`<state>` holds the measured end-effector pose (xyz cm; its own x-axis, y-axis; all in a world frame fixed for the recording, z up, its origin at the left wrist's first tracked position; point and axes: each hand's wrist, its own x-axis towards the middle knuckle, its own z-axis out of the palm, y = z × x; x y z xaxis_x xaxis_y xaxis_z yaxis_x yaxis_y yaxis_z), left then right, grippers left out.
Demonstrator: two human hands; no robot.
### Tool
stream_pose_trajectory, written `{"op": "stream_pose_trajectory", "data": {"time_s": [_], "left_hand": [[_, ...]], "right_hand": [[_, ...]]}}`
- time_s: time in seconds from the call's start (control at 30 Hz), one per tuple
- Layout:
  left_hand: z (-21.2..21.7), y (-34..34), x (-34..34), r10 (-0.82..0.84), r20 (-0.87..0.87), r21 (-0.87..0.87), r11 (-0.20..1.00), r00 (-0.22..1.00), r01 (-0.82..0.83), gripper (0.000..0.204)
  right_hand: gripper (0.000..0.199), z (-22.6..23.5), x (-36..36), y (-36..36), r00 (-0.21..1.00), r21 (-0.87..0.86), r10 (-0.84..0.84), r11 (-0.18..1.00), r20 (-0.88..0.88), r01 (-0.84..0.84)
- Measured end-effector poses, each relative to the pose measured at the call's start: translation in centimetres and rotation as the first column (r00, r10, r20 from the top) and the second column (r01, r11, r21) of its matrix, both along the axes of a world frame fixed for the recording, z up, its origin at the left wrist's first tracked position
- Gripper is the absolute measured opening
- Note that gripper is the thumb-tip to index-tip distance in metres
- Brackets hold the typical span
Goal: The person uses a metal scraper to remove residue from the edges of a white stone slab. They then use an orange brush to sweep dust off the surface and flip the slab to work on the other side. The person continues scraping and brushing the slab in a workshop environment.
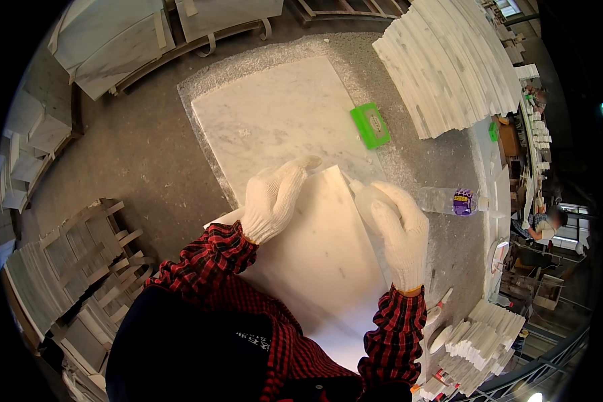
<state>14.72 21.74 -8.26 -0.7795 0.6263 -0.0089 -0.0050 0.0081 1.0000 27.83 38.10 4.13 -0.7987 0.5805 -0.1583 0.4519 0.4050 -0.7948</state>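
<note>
Right now your left hand (272, 199), in a white knit glove, rests on the top edge of the pale marble tile (318, 251) at about 11 o'clock on the tile, fingers pressed together and curled over its rim. Your right hand (400, 234), gloved too, is wrapped around a white squeeze bottle (366, 199) at the tile's 2 o'clock corner, fingers closed on its body, nozzle aimed toward 10 o'clock at the tile's upper edge. That tile lies tilted in front of you, overlapping the larger marble slab (281, 117) on the speckled bench (442, 167). At 1 o'clock on the slab sits a green rectangular pad (370, 125). A clear plastic bottle (452, 201) lies on its side at 3 o'clock, just beside your right hand. Stacked white tiles (449, 63) fill the 1 o'clock far corner.
</note>
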Motion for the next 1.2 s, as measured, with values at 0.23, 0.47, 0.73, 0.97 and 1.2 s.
{"op": "stream_pose_trajectory", "data": {"time_s": [0.23,0.47,0.73,0.97,1.2], "left_hand": [[0.18,-0.03,0.01,-0.002,0.006,-0.015,1.000,1.000,0.002,0.039],[0.15,-0.02,0.03,0.001,-0.007,-0.011,1.000,1.000,-0.001,0.039],[0.32,-0.16,-0.18,-0.008,-0.082,-0.070,0.998,0.997,0.002,0.040],[0.27,-0.16,-0.07,-0.003,-0.044,-0.048,0.999,0.999,0.001,0.041],[0.26,-0.18,-0.09,-0.005,-0.061,-0.058,0.998,0.998,0.002,0.041]], "right_hand": [[0.033,-0.33,0.11,0.30,0.999,0.061,0.041,0.997,-0.020,-0.039],[0.033,-0.24,0.04,0.32,0.998,0.084,0.062,0.995,-0.024,-0.060],[0.032,-0.31,-0.03,0.35,0.998,0.077,0.057,0.996,-0.033,-0.054],[0.031,-0.32,-0.33,0.34,0.996,0.090,0.069,0.994,-0.050,-0.064],[0.032,-0.63,-0.45,0.44,0.995,0.078,0.072,0.995,-0.074,-0.066]]}}
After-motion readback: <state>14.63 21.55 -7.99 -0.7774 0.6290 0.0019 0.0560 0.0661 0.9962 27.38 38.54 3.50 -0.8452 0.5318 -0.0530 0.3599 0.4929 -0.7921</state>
